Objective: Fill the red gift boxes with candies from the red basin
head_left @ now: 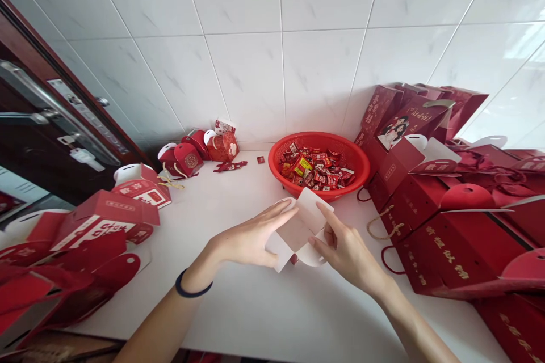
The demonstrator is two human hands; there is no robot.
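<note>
A small open gift box (293,227), white inside with a bit of red outside, is held over the white tabletop with its flaps spread. My left hand (251,235), a dark band on its wrist, spans the box's left side. Its fingers reach along the upper flap and its thumb lies by the lower left flap. At the right side, my right hand (340,244) grips the box, index finger on the upper flap and thumb on the rounded lower flap. Just behind stands a red plastic basket (361,173) holding many wrapped candies (317,167).
Red gift boxes (106,210) line the table's left side, with smaller ones (185,159) near the wall. Stacked red boxes (460,244) and gift bags (409,116) crowd the right. A loose candy (260,159) lies left of the basket. A dark door (51,119) stands at left.
</note>
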